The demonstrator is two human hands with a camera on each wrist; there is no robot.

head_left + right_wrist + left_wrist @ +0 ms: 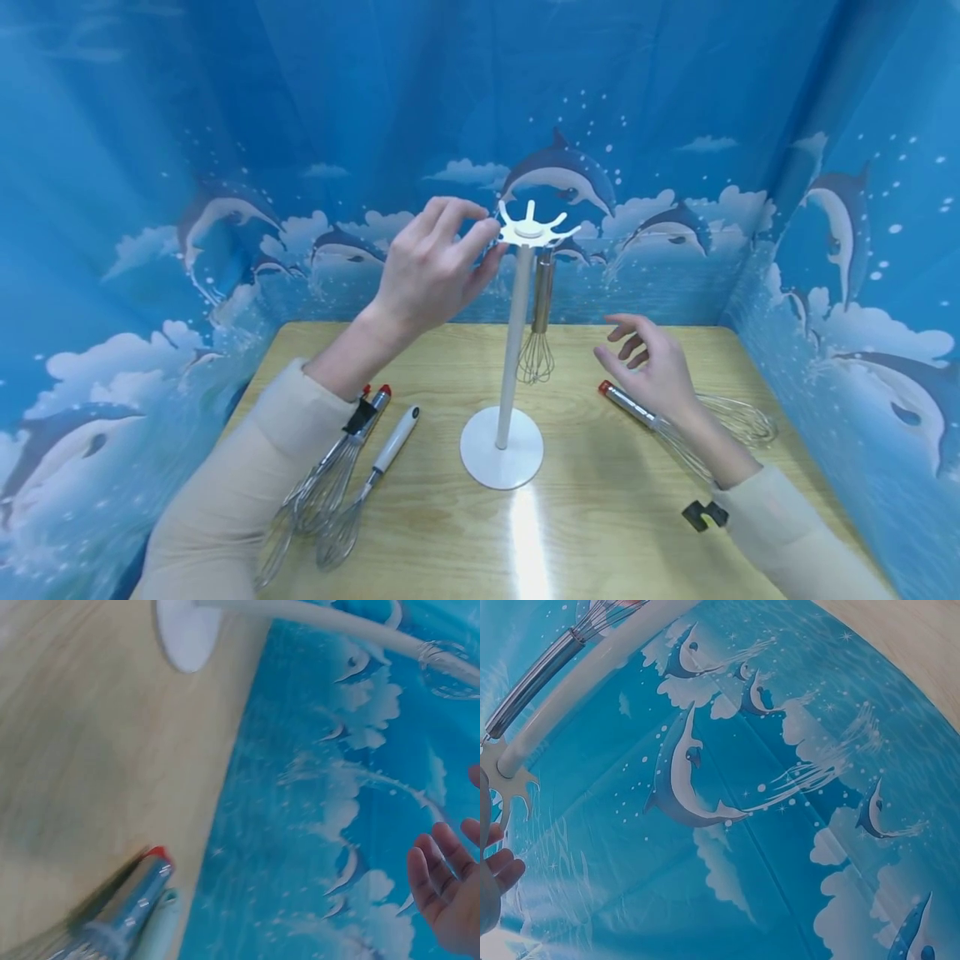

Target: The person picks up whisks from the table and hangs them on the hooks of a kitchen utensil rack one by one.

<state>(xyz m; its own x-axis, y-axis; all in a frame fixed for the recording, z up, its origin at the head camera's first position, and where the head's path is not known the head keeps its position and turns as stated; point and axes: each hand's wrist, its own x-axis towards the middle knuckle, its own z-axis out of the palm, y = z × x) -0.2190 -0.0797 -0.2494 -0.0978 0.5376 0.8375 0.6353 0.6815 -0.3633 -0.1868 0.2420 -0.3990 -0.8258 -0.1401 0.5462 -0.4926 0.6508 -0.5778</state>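
A white stand (pixel 513 350) with a round base and a ring of prongs (pixel 529 228) on top stands mid-table. From its prongs hangs a small whisk (pixel 543 304) with a metal handle, wires downward. My left hand (pixel 438 258) is raised at the left side of the prongs, fingertips right at them; I cannot tell whether it pinches one. Its fingers (pixel 506 870) show partly below the prongs in the left wrist view. My right hand (pixel 651 362) hovers over the right side of the table, fingers loosely bent and holding nothing. Below it lies a red-tipped whisk (pixel 630 403).
Wires of another whisk (pixel 750 419) spread behind my right wrist; a pale handle (pixel 159 926) lies beside the red-tipped one. At left, a white-handled whisk (pixel 393 442) lies beside red-tipped metal whisks (pixel 381 404), partly under my left forearm. A dolphin-print curtain (pixel 660 100) surrounds the wooden table (pixel 600 517).
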